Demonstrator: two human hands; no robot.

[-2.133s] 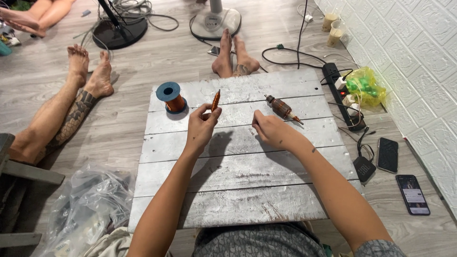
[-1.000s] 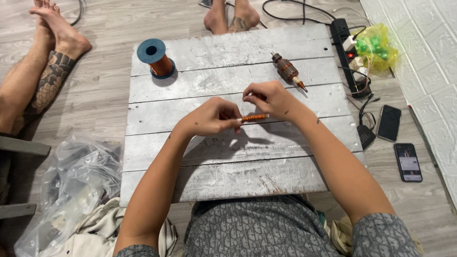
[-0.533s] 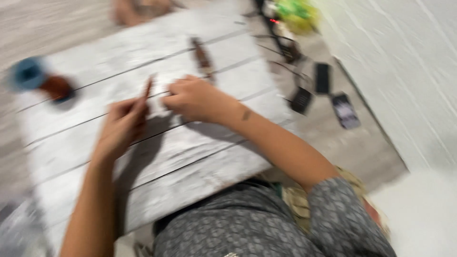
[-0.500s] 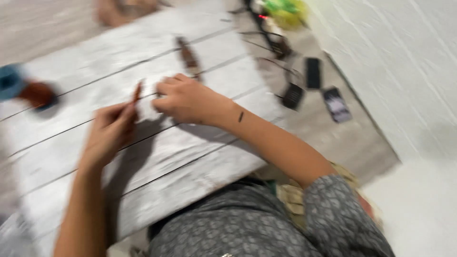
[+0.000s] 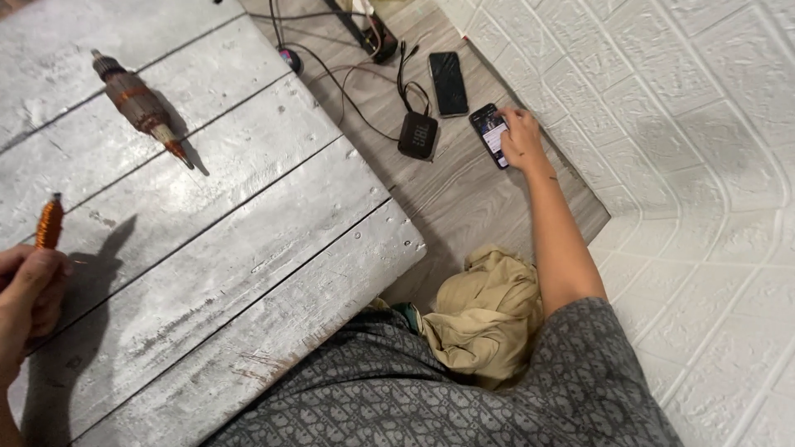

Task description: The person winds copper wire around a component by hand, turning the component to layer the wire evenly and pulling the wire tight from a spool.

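My left hand (image 5: 29,298) is at the left edge, over the grey plank table (image 5: 248,240), gripping a small rod wound with copper wire (image 5: 50,222) that sticks up from my fingers. My right hand (image 5: 522,136) is stretched out to the floor on the right, fingers resting on a lit smartphone (image 5: 490,132) beside the white wall. A brown motor armature (image 5: 137,103) lies on the table's far planks, apart from both hands.
A second dark phone (image 5: 448,83), a small black box-shaped device (image 5: 418,135) and black cables (image 5: 348,91) lie on the wood floor near the lit phone. A tan cloth (image 5: 489,310) is bunched by my lap. The white textured wall (image 5: 704,165) closes the right side.
My right hand has left the table and the rod and reached right to the phone on the floor. The view has swung right. My left hand still holds the rod.
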